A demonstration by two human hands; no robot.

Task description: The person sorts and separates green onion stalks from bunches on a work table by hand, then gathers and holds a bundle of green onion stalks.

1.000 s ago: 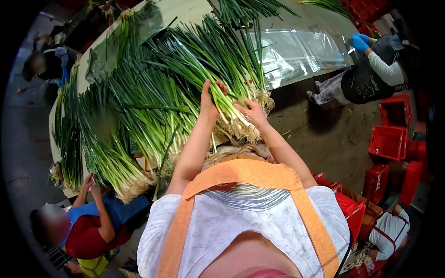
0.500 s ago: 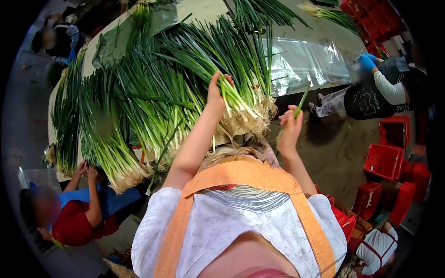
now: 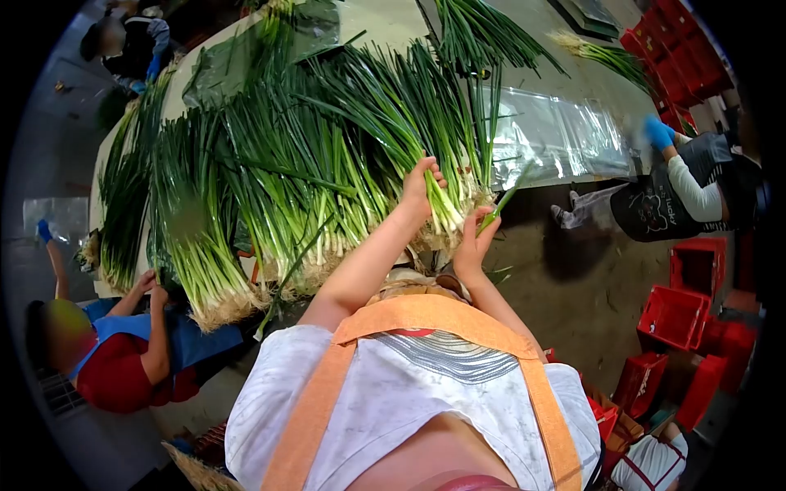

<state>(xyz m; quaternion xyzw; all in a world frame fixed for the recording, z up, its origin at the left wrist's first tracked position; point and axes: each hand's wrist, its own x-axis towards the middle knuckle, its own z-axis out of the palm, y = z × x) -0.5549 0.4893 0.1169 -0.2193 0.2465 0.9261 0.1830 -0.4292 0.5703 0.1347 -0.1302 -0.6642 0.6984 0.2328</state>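
Observation:
My left hand (image 3: pixel 421 188) is wrapped around the white-green stalks of a bunch of spring onions (image 3: pixel 444 211), its long dark leaves slanting up and left across the pile. Just below and to the right, close to the bunch's root end, my right hand (image 3: pixel 471 250) pinches a loose green leaf (image 3: pixel 516 186) that points up and to the right. Many more spring onions (image 3: pixel 282 164) lie side by side along the table, tangled pale roots facing me.
Clear plastic bags (image 3: pixel 557 135) lie flat on the table (image 3: pixel 385 18) to the right. A person in a blue apron (image 3: pixel 135 327) works at the left. Another person with blue gloves (image 3: pixel 657 132) stands at the right. Red crates (image 3: pixel 673 315) sit on the floor at right.
My right hand has come left with the leaf, in beside the bunch's lower end. My left hand has shifted slightly right, its fingers now closed tighter around the stalks. The view has shifted a little.

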